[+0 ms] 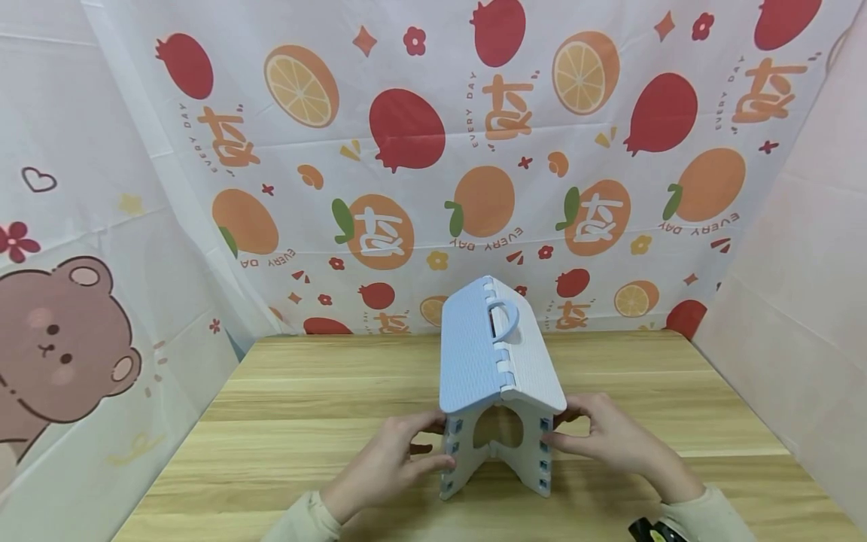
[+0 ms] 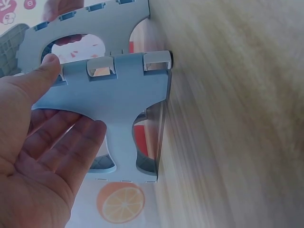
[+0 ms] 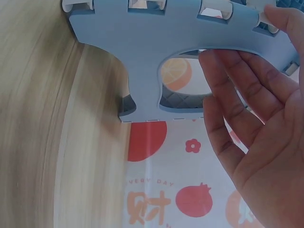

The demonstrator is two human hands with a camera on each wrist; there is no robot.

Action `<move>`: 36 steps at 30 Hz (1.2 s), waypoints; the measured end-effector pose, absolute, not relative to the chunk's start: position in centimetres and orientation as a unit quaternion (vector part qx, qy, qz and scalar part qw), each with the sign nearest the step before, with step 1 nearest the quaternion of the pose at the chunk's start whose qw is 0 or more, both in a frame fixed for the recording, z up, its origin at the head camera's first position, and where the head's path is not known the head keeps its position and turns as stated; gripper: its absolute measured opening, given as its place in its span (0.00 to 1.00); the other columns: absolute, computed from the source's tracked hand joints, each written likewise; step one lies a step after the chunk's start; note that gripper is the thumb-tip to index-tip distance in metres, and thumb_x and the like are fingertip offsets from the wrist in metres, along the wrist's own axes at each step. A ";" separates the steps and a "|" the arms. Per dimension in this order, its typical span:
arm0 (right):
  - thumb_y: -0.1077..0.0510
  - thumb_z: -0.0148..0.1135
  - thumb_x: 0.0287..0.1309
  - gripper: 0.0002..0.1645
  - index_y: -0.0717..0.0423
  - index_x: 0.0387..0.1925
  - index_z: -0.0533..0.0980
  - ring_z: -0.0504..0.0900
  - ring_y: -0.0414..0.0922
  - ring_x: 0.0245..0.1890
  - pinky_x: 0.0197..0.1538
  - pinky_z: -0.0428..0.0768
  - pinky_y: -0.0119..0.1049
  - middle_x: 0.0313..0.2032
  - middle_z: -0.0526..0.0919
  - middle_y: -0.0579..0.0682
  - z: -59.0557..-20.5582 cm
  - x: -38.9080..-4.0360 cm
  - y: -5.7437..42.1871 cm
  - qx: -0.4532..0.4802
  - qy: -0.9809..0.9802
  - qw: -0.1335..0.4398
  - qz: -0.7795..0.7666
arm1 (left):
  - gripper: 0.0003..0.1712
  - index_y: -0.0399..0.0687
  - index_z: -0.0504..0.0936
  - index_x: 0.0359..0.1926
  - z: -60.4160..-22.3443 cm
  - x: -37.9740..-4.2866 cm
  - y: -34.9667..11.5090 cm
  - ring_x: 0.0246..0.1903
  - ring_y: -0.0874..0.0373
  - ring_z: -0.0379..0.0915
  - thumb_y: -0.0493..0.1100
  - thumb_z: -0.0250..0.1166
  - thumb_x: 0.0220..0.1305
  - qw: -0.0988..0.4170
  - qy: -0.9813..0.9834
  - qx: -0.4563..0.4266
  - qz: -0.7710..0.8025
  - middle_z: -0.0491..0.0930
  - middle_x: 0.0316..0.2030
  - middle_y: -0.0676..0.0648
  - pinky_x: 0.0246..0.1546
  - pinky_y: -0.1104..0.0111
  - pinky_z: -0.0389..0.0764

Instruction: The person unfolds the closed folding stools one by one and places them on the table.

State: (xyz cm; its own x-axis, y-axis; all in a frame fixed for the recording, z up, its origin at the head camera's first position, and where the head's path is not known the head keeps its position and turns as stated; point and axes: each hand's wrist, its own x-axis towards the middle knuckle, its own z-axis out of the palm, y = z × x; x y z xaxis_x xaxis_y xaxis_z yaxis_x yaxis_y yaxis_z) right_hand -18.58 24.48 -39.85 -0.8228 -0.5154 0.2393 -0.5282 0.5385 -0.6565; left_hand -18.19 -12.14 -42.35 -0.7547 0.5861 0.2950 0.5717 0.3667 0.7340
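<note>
A folding step stool [image 1: 470, 354] stands partly folded on the wooden table, its blue and whitish top halves peaked like a roof. A loop handle [image 1: 512, 320] sticks out at the ridge. My left hand [image 1: 386, 459] holds the left side panel [image 2: 118, 90], thumb at the hinged front edge and fingers in the cutout. On the other side, my right hand [image 1: 609, 435] grips the right panel [image 3: 137, 33] the same way, its fingers [image 3: 225, 80] inside the oval opening. Between the panels, the front [image 1: 463, 467] is creased inward at its middle.
The wooden table [image 1: 305, 406] ends at a hanging cloth [image 1: 420, 226] printed with fruit, close behind the stool. More cloth hangs at the left, with a bear print [image 1: 64, 339], and at the right. A black band [image 1: 657, 531] shows by the right sleeve.
</note>
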 end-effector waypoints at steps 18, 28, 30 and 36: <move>0.51 0.74 0.68 0.16 0.48 0.54 0.86 0.86 0.34 0.45 0.49 0.84 0.32 0.46 0.92 0.40 -39.8 -18.5 25.0 0.306 -0.874 0.008 0.377 | 0.23 0.52 0.83 0.61 -42.3 -18.1 -12.6 0.57 0.54 0.86 0.51 0.74 0.70 0.012 0.828 0.348 0.439 0.89 0.54 0.51 0.50 0.66 0.90; 0.52 0.71 0.70 0.16 0.45 0.57 0.85 0.86 0.35 0.49 0.52 0.85 0.35 0.48 0.91 0.39 -40.1 -18.8 25.6 0.305 -0.870 -0.001 0.389 | 0.22 0.55 0.82 0.61 -42.0 -18.0 -12.8 0.57 0.51 0.86 0.53 0.73 0.71 0.021 0.831 0.345 0.436 0.88 0.55 0.49 0.49 0.64 0.90; 0.53 0.68 0.73 0.16 0.46 0.58 0.85 0.85 0.34 0.50 0.53 0.84 0.35 0.50 0.91 0.39 -39.9 -18.7 26.1 0.293 -0.872 -0.001 0.392 | 0.22 0.55 0.81 0.62 -41.6 -17.9 -13.0 0.58 0.49 0.86 0.54 0.72 0.72 0.021 0.834 0.339 0.436 0.88 0.55 0.49 0.51 0.61 0.90; 0.55 0.60 0.79 0.21 0.55 0.67 0.80 0.83 0.31 0.53 0.51 0.85 0.33 0.58 0.89 0.50 -37.9 -18.5 27.2 0.256 -0.878 0.035 0.403 | 0.23 0.50 0.81 0.65 -39.5 -18.5 -14.1 0.59 0.45 0.85 0.53 0.69 0.76 -0.038 0.839 0.315 0.443 0.87 0.59 0.47 0.55 0.56 0.90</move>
